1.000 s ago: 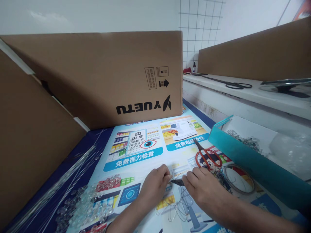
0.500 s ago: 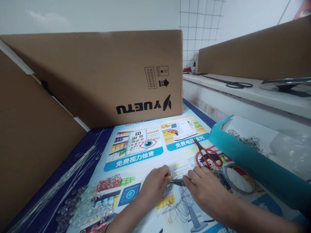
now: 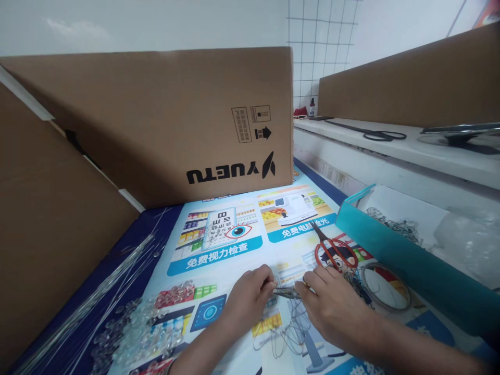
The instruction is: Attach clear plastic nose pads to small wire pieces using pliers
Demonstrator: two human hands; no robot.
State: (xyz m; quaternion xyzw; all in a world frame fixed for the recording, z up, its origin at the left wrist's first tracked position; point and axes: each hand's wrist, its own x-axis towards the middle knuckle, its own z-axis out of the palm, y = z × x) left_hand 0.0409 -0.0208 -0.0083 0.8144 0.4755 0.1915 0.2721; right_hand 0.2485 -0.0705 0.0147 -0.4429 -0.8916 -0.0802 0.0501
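Note:
My right hand (image 3: 332,297) is closed round a pair of pliers (image 3: 287,292), whose dark jaws point left. Their tips meet the fingertips of my left hand (image 3: 252,294), which pinches something too small to make out, perhaps the end of a wire. Thin bent wires (image 3: 283,333) hang or lie in loose loops below the pliers. To the left is a spread of clear beads (image 3: 146,330) on the printed sheet (image 3: 219,284). Just beyond my right hand lie red-handled scissors (image 3: 336,255), and beside it a round coil of wire (image 3: 385,286).
A teal box (image 3: 390,260) at the right holds tangled wire pieces and a clear plastic bag. Long straight wires (image 3: 105,291) run along the left. A large cardboard box (image 3: 175,125) stands behind the sheet. Black scissors (image 3: 383,135) rest on the white ledge.
The pliers have turned slightly in my right hand, and the wire loops beneath have shifted a little. My left hand keeps its pinch in nearly the same place.

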